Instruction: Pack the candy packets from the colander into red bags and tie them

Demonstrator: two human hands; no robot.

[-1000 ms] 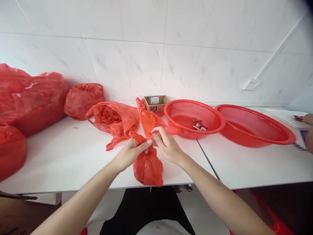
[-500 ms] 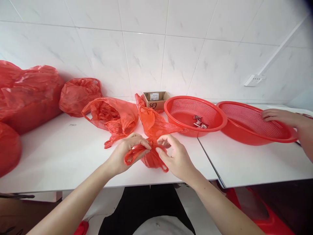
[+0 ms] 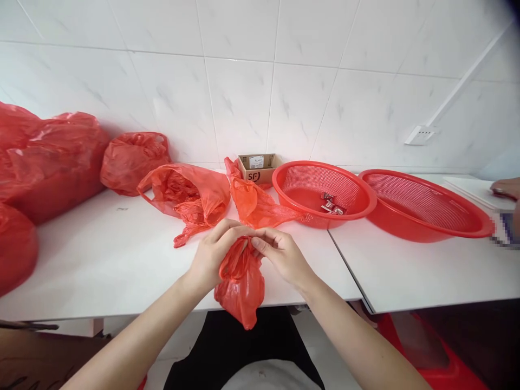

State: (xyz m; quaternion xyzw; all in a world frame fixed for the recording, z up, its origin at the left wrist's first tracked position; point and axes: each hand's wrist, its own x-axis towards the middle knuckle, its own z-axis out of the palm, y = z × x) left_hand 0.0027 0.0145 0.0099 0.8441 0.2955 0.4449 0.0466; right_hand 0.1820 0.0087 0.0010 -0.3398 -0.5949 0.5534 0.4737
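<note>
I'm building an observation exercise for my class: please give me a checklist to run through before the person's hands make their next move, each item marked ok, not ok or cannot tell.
1. Left hand and right hand both on the small red bag: ok, fingers at its gathered top.
2. Knot finished: cannot tell, the fingers and folds cover that spot.
3. Bag's contents known: cannot tell, the plastic hides them.
4. Bag well inside the front edge of the table: not ok, in this view its lower tip reaches past it.
5. Near colander with wrapped pieces apart from both hands: ok.
6. Co-worker's hand away from the bag: ok, far right.
</note>
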